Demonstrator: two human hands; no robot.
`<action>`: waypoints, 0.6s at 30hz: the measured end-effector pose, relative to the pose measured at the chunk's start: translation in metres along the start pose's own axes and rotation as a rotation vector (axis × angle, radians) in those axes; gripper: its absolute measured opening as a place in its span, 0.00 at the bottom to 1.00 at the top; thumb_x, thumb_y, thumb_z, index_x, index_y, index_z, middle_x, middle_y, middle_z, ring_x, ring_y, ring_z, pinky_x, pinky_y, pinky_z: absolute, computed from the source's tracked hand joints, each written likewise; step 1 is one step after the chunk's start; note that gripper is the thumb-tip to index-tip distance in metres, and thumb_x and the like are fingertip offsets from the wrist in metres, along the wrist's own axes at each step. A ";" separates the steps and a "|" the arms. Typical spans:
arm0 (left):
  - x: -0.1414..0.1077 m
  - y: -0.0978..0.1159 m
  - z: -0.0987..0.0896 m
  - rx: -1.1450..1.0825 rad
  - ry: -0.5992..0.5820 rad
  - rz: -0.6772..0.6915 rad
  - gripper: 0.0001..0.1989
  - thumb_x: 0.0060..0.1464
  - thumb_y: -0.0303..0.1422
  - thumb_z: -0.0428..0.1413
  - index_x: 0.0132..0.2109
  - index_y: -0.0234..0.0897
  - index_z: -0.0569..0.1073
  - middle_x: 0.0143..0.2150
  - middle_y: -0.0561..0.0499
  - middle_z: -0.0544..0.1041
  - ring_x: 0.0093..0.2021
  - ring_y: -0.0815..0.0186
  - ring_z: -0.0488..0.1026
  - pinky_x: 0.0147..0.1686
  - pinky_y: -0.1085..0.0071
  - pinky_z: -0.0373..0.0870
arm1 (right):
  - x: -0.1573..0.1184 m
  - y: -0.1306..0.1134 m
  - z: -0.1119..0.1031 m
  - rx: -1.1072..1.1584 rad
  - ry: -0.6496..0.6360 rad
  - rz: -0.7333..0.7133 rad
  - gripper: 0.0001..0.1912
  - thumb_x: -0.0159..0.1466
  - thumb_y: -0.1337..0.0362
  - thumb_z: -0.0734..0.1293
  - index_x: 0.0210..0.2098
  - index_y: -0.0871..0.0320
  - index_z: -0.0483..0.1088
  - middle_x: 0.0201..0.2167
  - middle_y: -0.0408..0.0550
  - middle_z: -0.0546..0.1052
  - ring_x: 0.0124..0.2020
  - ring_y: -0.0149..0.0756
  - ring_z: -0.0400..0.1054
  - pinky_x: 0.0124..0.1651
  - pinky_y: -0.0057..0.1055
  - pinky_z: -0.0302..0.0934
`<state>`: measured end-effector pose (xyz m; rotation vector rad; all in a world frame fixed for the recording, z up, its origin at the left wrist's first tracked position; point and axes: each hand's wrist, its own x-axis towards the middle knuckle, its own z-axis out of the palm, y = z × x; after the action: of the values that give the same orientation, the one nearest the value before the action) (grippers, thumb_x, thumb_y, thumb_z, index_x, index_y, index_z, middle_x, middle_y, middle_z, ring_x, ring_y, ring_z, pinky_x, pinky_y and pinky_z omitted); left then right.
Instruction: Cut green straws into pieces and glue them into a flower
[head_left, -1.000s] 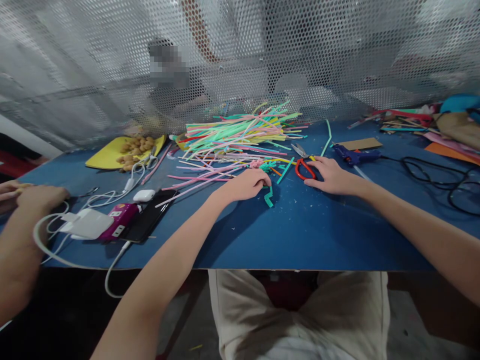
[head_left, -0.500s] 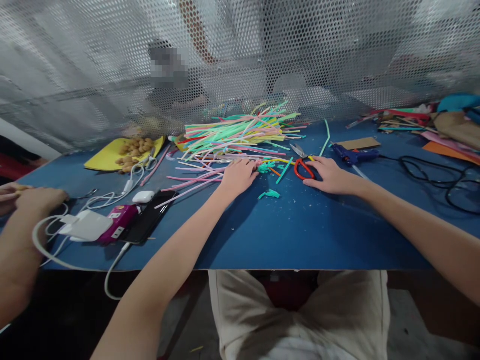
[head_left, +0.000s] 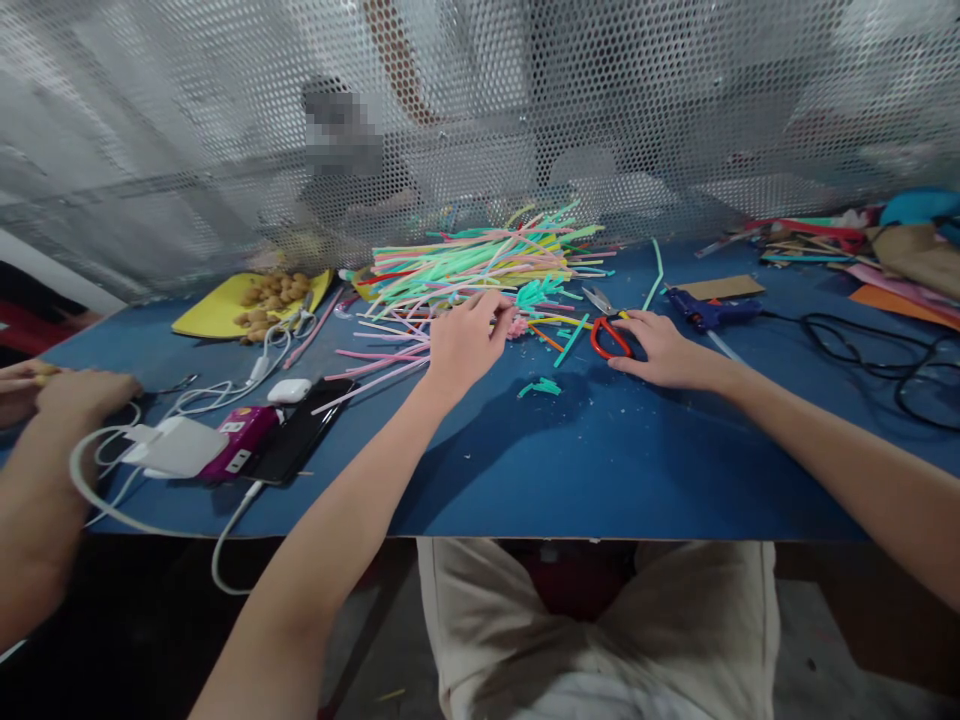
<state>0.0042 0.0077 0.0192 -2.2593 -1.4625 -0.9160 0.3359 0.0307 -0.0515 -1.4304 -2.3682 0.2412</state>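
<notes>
My left hand (head_left: 472, 338) is raised a little above the blue table with its fingers pinched. From its fingertips sticks out a teal sprig of short pipe cleaners (head_left: 538, 292); the grip itself is partly hidden. Below it lie a small pink curled piece (head_left: 517, 327), orange and yellow stems, and a straight teal pipe cleaner (head_left: 572, 340). Closer to me is another small teal bunch (head_left: 540, 387). My right hand (head_left: 656, 345) rests on the table with its fingers around one handle of the red-handled scissors (head_left: 611, 342), whose blades point away from me.
A large heap of pastel pipe cleaners (head_left: 480, 260) lies at the back, before a perforated metal screen (head_left: 637, 110). At right is a blue glue gun (head_left: 709, 310) with a black cord. A phone (head_left: 304, 440), chargers and cables lie left, near another person's hands (head_left: 82, 395).
My left hand has lifted from the table, bringing up the teal sprig and uncovering the pink piece. My right hand stays at the scissors.
</notes>
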 end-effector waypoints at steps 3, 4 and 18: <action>-0.004 0.010 -0.002 -0.072 0.056 0.061 0.11 0.70 0.39 0.51 0.44 0.40 0.75 0.43 0.50 0.83 0.35 0.66 0.76 0.33 0.69 0.63 | 0.000 -0.007 -0.006 0.042 0.083 -0.030 0.38 0.64 0.43 0.67 0.65 0.58 0.63 0.69 0.66 0.61 0.73 0.63 0.52 0.72 0.63 0.50; -0.005 0.014 -0.002 -0.090 0.066 0.079 0.11 0.70 0.39 0.51 0.44 0.39 0.75 0.42 0.50 0.83 0.34 0.67 0.76 0.33 0.69 0.62 | 0.000 -0.012 -0.009 0.066 0.123 -0.056 0.37 0.64 0.44 0.67 0.66 0.57 0.63 0.69 0.65 0.61 0.73 0.62 0.52 0.72 0.62 0.50; -0.019 0.038 0.000 -0.022 -0.072 0.269 0.15 0.72 0.39 0.48 0.50 0.46 0.79 0.47 0.53 0.84 0.40 0.64 0.81 0.28 0.69 0.61 | -0.021 -0.063 -0.041 0.305 0.561 -0.241 0.08 0.67 0.60 0.66 0.44 0.52 0.74 0.42 0.50 0.80 0.34 0.40 0.74 0.43 0.44 0.73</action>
<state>0.0326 -0.0224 0.0104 -2.4513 -1.1416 -0.7777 0.3089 -0.0195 0.0024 -0.9113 -1.9156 0.1098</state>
